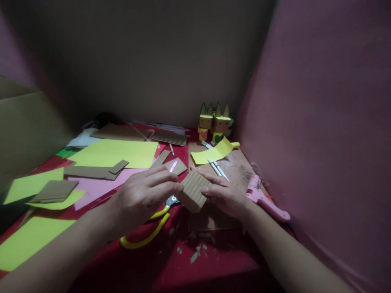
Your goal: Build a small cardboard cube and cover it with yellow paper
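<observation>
Near bench: red-covered surface (pixel 165 276) with pale scraps (pixel 194 257) scattered over it; open room on this side of the hands.
Yellow-handled scissors (pixel 134 246): below the left wrist, handle loops toward the near side, blades partly hidden.
Cardboard block (pixel 194 190): between the two hands, in front of the brown board's near part, tilted, ribbed face up.
Left grip (pixel 149 189): grasping the block, fingertips on its left edge.
Right grip (pixel 227 193): grasping the block too, thumb on its right edge.
Pink glue gun (pixel 269 203): just beside the right forearm, handle past the board's right edge; tight room there before the pink wall (pixel 320 122).
Left side: yellow sheet (pixel 33 242), cardboard square (pixel 56 191) and pink sheet (pixel 97 189), crowding the room.
Brown board (pixel 241 162): carries white pens (pixel 217 167) and a curled yellow strip (pixel 214 154).
Far left: large yellow sheet (pixel 116 152), overlapping the pink one.
Far edge: two eared cardboard figures (pixel 221 125) standing side by side, near the grey back wall (pixel 168 61).
</observation>
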Motion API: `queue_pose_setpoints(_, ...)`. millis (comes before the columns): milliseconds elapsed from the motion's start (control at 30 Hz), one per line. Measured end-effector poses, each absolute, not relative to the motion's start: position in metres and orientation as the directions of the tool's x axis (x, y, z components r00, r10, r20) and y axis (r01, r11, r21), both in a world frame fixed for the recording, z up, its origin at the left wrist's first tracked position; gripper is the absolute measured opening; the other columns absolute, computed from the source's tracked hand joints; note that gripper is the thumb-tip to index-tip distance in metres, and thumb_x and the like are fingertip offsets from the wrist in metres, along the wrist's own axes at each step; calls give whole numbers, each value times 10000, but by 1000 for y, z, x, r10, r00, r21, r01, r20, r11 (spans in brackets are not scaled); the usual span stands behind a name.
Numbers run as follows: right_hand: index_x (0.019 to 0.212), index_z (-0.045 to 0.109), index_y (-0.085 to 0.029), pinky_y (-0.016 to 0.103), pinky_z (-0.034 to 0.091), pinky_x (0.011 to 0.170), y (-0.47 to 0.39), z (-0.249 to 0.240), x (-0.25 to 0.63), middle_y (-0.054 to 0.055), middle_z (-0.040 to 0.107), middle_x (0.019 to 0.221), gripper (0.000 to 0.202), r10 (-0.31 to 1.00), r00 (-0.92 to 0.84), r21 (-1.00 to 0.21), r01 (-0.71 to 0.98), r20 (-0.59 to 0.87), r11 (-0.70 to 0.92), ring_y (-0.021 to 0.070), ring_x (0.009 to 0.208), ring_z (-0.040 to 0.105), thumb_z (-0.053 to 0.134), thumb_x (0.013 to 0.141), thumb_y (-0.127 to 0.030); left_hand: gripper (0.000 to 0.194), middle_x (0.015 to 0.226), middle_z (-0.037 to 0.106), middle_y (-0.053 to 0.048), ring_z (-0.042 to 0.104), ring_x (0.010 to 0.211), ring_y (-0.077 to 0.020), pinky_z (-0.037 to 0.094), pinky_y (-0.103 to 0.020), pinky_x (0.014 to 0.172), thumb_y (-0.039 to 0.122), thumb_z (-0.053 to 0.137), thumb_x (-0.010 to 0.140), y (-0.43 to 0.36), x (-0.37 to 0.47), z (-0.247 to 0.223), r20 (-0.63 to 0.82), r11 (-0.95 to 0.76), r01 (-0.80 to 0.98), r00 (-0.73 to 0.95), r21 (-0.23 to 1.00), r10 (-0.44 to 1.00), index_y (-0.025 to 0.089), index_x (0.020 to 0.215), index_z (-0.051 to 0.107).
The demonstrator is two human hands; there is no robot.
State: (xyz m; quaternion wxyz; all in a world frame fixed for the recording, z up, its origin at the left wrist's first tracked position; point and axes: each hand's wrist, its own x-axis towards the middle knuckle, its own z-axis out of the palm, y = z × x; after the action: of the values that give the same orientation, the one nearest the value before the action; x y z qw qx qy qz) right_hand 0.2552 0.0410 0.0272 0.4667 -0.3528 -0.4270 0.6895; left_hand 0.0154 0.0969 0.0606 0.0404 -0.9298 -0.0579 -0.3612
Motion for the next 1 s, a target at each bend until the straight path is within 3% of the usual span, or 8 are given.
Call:
queue_pose_setpoints(133, 1402, 666, -264, 316, 562, 753, 40, 28, 255, 33, 779, 1073, 718, 930, -354, -906, -353, -100, -232, 175, 852, 672, 805, 698, -251, 159, 901, 667, -84, 581, 801, -186, 466, -304, 688, 56, 496, 1020, 91, 16, 66, 682, -991, 121, 730, -57, 50, 140, 1002, 630)
queue_pose_setpoints(300, 1425, 635, -228, 333, 563, 759, 40, 27, 255, 57, 770, 1109, 749, 917, -388, -891, -376, -96, -252, 187, 855, 679, 786, 691, -240, 162, 890, 657, -120, 565, 806, -218, 496, -355, 711, 7, 486, 974, 87, 19, 64, 723, -974, 120, 688, -194, -59, 101, 1018, 611)
queue_pose_setpoints(433, 1412, 634, -228, 346, 568, 768, 40, 27, 255, 35, 760, 1008, 729, 905, -414, -877, -392, -103, -279, 187, 823, 674, 772, 696, -219, 180, 882, 648, -121, 533, 784, -222, 489, -357, 659, -15, 484, 953, 85, 21, 65, 706, -976, 96, 705, -197, -73, 95, 1042, 595)
queue_pose_setpoints(633, 1336, 690, -229, 321, 566, 718, 40, 28, 255, 22, 759, 963, 688, 906, -409, -862, -413, -112, -293, 181, 788, 657, 789, 655, -212, 214, 951, 672, -132, 591, 862, -254, 524, -403, 755, -23, 512, 927, 81, 21, 65, 682, -959, 138, 727, -247, -71, 107, 1074, 599)
queue_pose_setpoints(733, 1322, 696, -234, 322, 565, 711, 41, 29, 256, 35, 765, 1007, 674, 916, -390, -857, -434, -98, -277, 202, 844, 667, 781, 654, -220, 227, 999, 679, -105, 623, 868, -220, 533, -342, 744, 12, 526, 958, 82, 20, 64, 738, -984, 169, 671, -59, 71, 152, 1117, 608)
queue_pose_setpoints(833, 1334, 682, -245, 323, 568, 723, 40, 30, 256, 46, 759, 1079, 678, 925, -370, -852, -453, -90, -264, 216, 910, 670, 770, 663, -219, 268, 991, 683, -45, 652, 846, -163, 546, -255, 727, 65, 575, 976, 84, 21, 66, 765, -944, 214, 555, 250, 328, 213, 1195, 620)
queue_pose_setpoints(1000, 1308, 692, -261, 304, 571, 671, 40, 33, 254, 52, 745, 1107, 633, 930, -365, -854, -468, -46, -226, 206, 870, 659, 786, 682, -261, 64, 899, 721, -20, 659, 784, -163, 544, -248, 657, 208, 701, 891, 86, 24, 64, 540, -691, 118, 535, 713, 649, 221, 947, 730)
